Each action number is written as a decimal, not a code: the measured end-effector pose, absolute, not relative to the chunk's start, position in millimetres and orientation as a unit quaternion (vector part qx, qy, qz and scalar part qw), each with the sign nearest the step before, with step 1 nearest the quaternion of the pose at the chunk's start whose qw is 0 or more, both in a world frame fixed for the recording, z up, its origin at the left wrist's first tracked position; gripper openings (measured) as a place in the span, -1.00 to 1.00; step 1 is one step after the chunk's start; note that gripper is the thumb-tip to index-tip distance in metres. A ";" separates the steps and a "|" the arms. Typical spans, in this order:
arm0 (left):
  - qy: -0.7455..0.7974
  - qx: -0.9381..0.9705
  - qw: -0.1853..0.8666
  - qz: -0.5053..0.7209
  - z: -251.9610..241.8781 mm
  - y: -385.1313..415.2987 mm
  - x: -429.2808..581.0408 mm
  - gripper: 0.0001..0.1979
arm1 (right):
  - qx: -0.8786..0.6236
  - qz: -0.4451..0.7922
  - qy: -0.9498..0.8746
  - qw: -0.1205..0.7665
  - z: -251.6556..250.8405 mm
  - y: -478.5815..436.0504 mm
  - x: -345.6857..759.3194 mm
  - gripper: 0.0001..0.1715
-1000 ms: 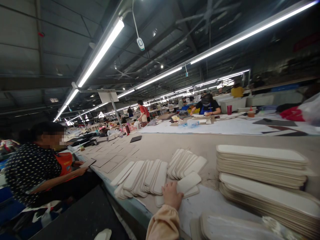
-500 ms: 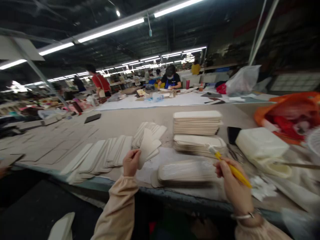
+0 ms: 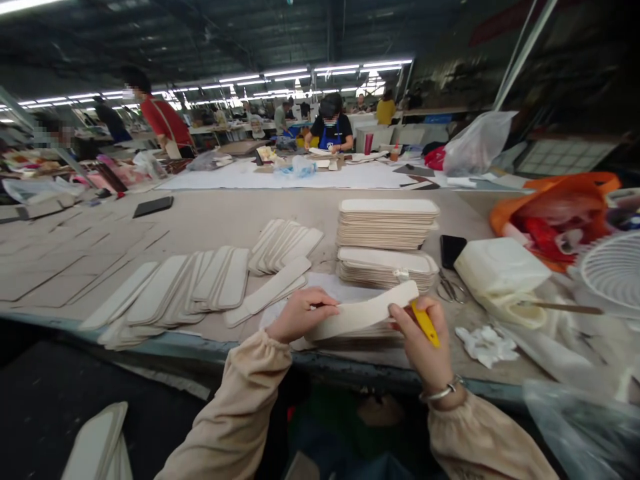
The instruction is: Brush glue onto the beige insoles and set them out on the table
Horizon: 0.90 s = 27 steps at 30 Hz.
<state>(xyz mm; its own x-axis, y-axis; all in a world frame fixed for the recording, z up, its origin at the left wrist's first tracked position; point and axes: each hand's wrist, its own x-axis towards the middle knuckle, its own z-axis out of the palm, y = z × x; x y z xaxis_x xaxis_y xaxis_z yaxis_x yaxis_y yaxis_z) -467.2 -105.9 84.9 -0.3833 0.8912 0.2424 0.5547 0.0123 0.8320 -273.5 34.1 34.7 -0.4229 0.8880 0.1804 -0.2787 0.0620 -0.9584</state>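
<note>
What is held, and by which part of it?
The left hand holds a strip near its left end; the right hand holds it near the right end, plus a brush by its yellow handle.

We see a factory workshop for manual piecework, identified by its large hall, repeated worktables and quantity of like parts. Under a dark ribbed roof (image 3: 280, 33), rows of strip lights (image 3: 267, 72) recede into the distance. Along the near worktable (image 3: 310, 207) we note identical pale strips (image 3: 387, 227), stacked and fanned out in batches, with scissors (image 3: 453, 290) and a cut-open plastic container (image 3: 505, 263) at the right. Beyond, we observe several workers, among them one in a blue apron (image 3: 335, 140) bent over a white-covered table (image 3: 360, 177), and one in red (image 3: 165, 123).
</note>
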 end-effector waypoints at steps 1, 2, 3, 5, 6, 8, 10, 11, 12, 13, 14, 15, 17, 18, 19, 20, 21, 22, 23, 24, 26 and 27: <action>0.691 0.523 0.187 0.463 83.5 -104.2 -467.2 -0.81 | -0.282 0.624 -0.555 0.473 33.3 35.5 -275.2 -0.42; 0.696 0.516 0.191 0.461 81.4 -103.3 -468.2 -0.79 | -0.290 0.618 -0.549 0.481 31.8 37.1 -276.4 -0.41; 0.705 0.506 0.188 0.461 78.6 -103.3 -470.1 -0.76 | -0.297 0.613 -0.546 0.488 30.2 39.0 -277.1 -0.40; 0.733 0.467 0.164 0.466 71.1 -105.6 -476.6 -0.70 | -0.310 0.601 -0.543 0.498 26.4 42.7 -277.4 -0.39; 0.750 0.439 0.150 0.472 66.6 -107.9 -480.7 -0.67 | -0.316 0.595 -0.541 0.503 24.3 44.5 -277.3 -0.39; 0.776 0.374 0.140 0.489 57.2 -114.3 -489.0 -0.59 | -0.324 0.588 -0.534 0.515 20.2 47.8 -277.1 -0.37; 0.790 0.316 0.155 0.502 49.4 -122.0 -495.8 -0.51 | -0.324 0.585 -0.523 0.528 16.8 50.6 -277.5 -0.36; 0.795 0.298 0.165 0.502 46.6 -125.6 -498.2 -0.48 | -0.322 0.584 -0.519 0.535 15.6 51.7 -278.0 -0.36; 0.801 0.288 0.172 0.496 44.8 -128.8 -500.0 -0.45 | -0.319 0.583 -0.516 0.541 14.8 52.6 -278.7 -0.36; 0.809 0.286 0.176 0.483 43.8 -131.3 -501.1 -0.43 | -0.316 0.582 -0.514 0.545 14.2 53.1 -279.6 -0.36; 0.817 0.291 0.180 0.464 43.4 -133.1 -501.7 -0.42 | -0.314 0.581 -0.512 0.549 14.0 53.5 -280.5 -0.36; 0.824 0.301 0.184 0.444 43.5 -134.2 -501.8 -0.43 | -0.312 0.580 -0.510 0.553 13.9 53.5 -281.6 -0.36; 0.830 0.332 0.191 0.406 43.8 -134.4 -501.2 -0.47 | -0.313 0.575 -0.507 0.560 14.0 53.1 -283.6 -0.36; 0.827 0.350 0.196 0.393 43.5 -134.0 -500.7 -0.49 | -0.316 0.572 -0.507 0.562 14.2 52.7 -284.6 -0.36; 0.821 0.368 0.202 0.386 42.9 -133.5 -500.2 -0.50 | -0.319 0.570 -0.507 0.563 14.3 52.3 -285.6 -0.36; 0.815 0.381 0.208 0.383 41.9 -133.0 -499.7 -0.51 | -0.321 0.569 -0.507 0.563 14.4 51.9 -286.5 -0.36; 0.811 0.388 0.214 0.381 40.6 -132.8 -499.4 -0.52 | -0.321 0.570 -0.506 0.562 14.5 51.5 -287.4 -0.36; 0.809 0.390 0.219 0.380 39.1 -132.8 -499.2 -0.51 | -0.321 0.571 -0.505 0.562 14.5 51.0 -288.2 -0.36; 0.809 0.390 0.224 0.378 37.6 -133.2 -499.2 -0.49 | -0.319 0.573 -0.503 0.563 14.4 50.5 -289.1 -0.36; 0.810 0.388 0.228 0.375 36.1 -133.8 -499.2 -0.46 | -0.317 0.575 -0.501 0.563 14.1 50.0 -289.9 -0.36; 0.812 0.388 0.235 0.368 33.7 -135.3 -499.5 -0.41 | -0.315 0.576 -0.502 0.562 13.1 49.2 -291.5 -0.37; 0.810 0.391 0.239 0.365 33.0 -136.0 -499.7 -0.39 | -0.314 0.576 -0.504 0.561 12.2 49.0 -292.1 -0.37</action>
